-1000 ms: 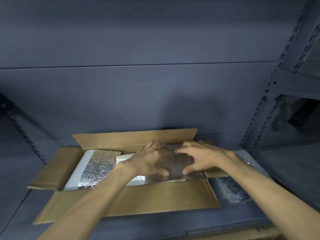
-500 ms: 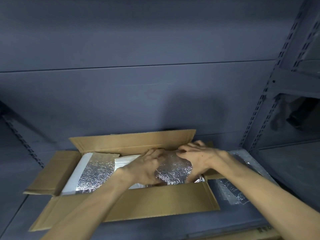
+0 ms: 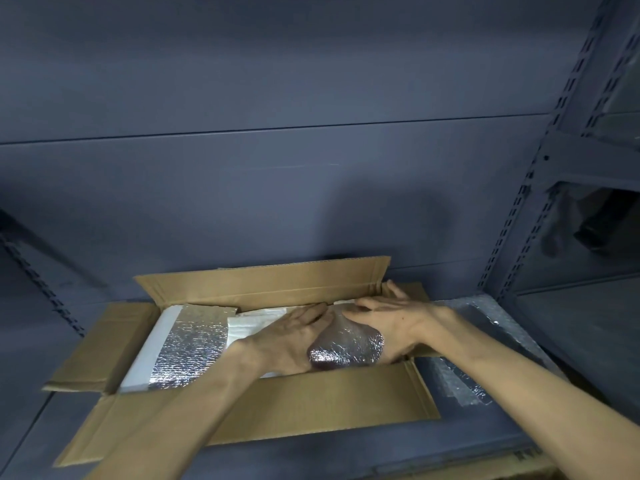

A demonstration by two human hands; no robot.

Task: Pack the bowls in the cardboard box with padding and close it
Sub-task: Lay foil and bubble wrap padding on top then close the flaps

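Cardboard box (image 3: 311, 407) sits low centre of frame on a grey metal shelf (image 3: 502, 445), all four flaps folded out, far flap standing up against the back panel. Inside, left half: silver foil padding (image 3: 187, 351) with a white foam edge, lying flat. Right half: a rounded bundle wrapped in foil (image 3: 346, 344), bulging up between both hands. Can't tell what's inside the wrap; no bowl directly visible.

Left hand (image 3: 287, 337): fingers mostly straight, palm down, pressing on the left side of the bundle. Right hand (image 3: 391, 323): fingers extended, spread over the bundle's top and right side, fingertips reaching toward the left hand. Neither hand curls round anything.

Bubble wrap sheet (image 3: 485, 341) lies on the shelf just right of the box, partly under the right forearm. Slotted rack upright (image 3: 540, 168) at right edge of frame.
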